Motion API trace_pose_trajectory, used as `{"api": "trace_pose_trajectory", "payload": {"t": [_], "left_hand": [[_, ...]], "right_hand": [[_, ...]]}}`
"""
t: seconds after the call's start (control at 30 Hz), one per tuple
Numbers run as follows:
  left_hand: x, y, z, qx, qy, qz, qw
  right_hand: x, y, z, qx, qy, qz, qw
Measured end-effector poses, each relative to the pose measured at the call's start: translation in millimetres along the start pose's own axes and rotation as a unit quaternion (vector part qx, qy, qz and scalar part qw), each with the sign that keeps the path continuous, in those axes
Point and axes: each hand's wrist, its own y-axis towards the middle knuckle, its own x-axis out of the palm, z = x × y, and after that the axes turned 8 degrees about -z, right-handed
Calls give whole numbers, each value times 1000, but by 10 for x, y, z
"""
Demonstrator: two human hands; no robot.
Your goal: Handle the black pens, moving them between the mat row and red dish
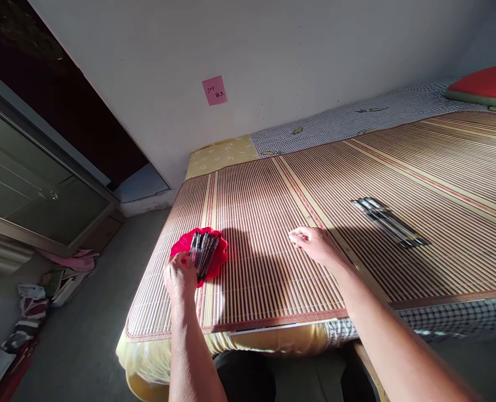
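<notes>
A red scalloped dish (216, 258) lies near the front left of a bamboo mat (273, 223) and holds several dark pens (205, 252). My left hand (179, 277) grips the dish's near rim, fingers curled over the edge. My right hand (317, 244) hovers low over the mat's middle, fingers loosely curled toward the dish, and nothing shows in it. A second bunch of several pens (388, 221) lies on the mat to the right of my right hand, apart from it.
The mat covers a bed with a yellow sheet (222, 156) and a checked cover (356, 120). A red cushion (486, 84) sits at the far right. A pink note (214, 90) sticks to the wall. Clutter (59, 279) lies on the floor at left.
</notes>
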Motion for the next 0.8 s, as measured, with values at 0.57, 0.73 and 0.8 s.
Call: {"api": "trace_pose_trajectory", "payload": {"t": [0.57, 0.73, 0.8], "left_hand": [[20, 7, -31, -4, 1, -8, 1000], [34, 10, -29, -3, -8, 1, 1000], [45, 12, -42, -2, -13, 9, 1000]], "right_hand": [[5, -6, -10, 2, -2, -1, 1000], [-9, -13, -45, 5, -7, -8, 1000], [-13, -14, -50, 4, -8, -8, 1000]]}}
